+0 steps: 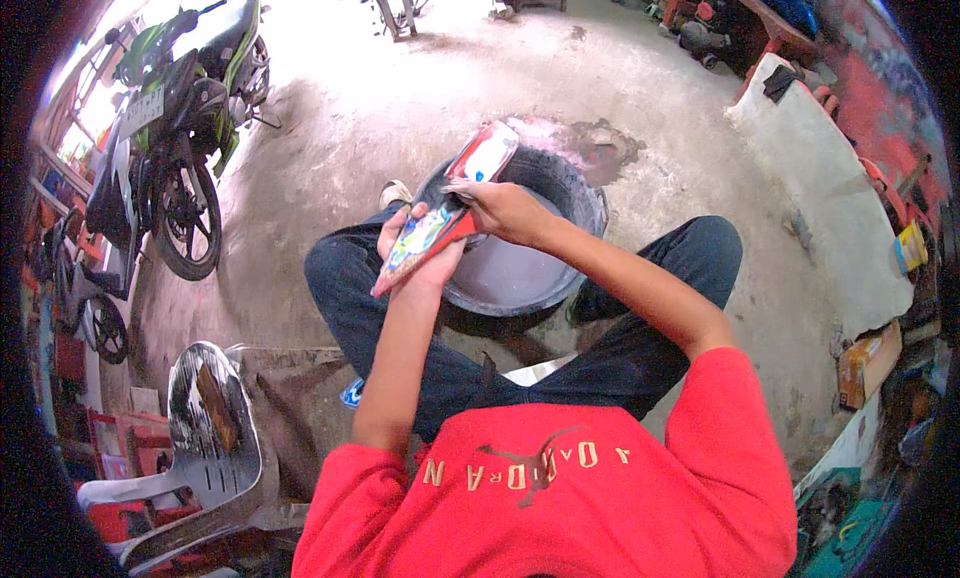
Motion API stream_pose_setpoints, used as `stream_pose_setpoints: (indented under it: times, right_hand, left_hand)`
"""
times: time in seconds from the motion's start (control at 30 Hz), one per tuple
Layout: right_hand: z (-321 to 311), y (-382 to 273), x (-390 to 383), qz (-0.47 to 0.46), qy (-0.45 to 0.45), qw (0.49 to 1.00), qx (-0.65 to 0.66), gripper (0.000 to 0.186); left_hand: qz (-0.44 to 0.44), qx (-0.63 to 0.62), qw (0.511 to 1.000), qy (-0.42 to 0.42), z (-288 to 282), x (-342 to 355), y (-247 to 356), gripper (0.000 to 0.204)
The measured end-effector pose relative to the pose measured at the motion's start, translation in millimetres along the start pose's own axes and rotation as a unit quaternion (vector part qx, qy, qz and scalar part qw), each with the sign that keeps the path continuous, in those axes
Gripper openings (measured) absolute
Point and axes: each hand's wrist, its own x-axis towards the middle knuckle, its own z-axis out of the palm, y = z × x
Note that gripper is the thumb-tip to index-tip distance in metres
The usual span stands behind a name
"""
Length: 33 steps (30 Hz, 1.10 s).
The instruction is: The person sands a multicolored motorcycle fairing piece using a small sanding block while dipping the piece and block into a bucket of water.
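My left hand [440, 264] grips a long, narrow panel [416, 242] from beneath, painted red with white and multicoloured patches and held tilted, its far end up and to the right. My right hand [505, 211] is closed on the panel's middle, over a small dark patch; whether it also holds a separate pad there I cannot make out. Below both hands a round black tub [593, 223] with cloudy grey liquid stands on the floor between my bent legs, partly hidden by the panel and my hands.
Motorbikes [180, 128] stand at the left, with a worn plastic chair [215, 438] at the lower left. A pale board [810, 158] runs along the right side beside a cardboard box [862, 368] and clutter. A wooden bench [750, 23] is at the back right.
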Motion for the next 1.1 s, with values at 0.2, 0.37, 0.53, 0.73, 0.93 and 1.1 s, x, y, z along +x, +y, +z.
stream_pose_setpoints:
  times: [0.2,0.37,0.53,0.73,0.93,1.1]
  right_hand:
    - [-20,14,11,-0.006,-0.008,1.0,0.008,0.029]
    - [-19,14,13,0.023,-0.007,1.0,0.016,0.032]
    - [-12,18,12,-0.13,0.032,0.991,0.026,0.039]
    - [9,54,18,-0.059,0.028,0.997,-0.03,0.043]
    - [15,83,18,-0.019,0.026,0.999,-0.022,0.05]
    - [14,48,17,-0.016,0.029,0.999,0.0,0.051]
  left_hand:
    - [-0.014,0.01,0.999,0.037,44,-1,-19,0.021]
    - [-0.018,0.062,0.998,-0.021,17,10,-6,0.025]
    - [-0.016,0.099,0.995,-0.023,19,2,-3,0.019]
    - [-0.045,0.064,0.995,-0.058,21,10,5,0.023]
    - [-0.04,-0.008,0.998,-0.037,7,15,10,0.025]
    - [-0.005,0.006,1.0,0.02,16,11,12,0.024]
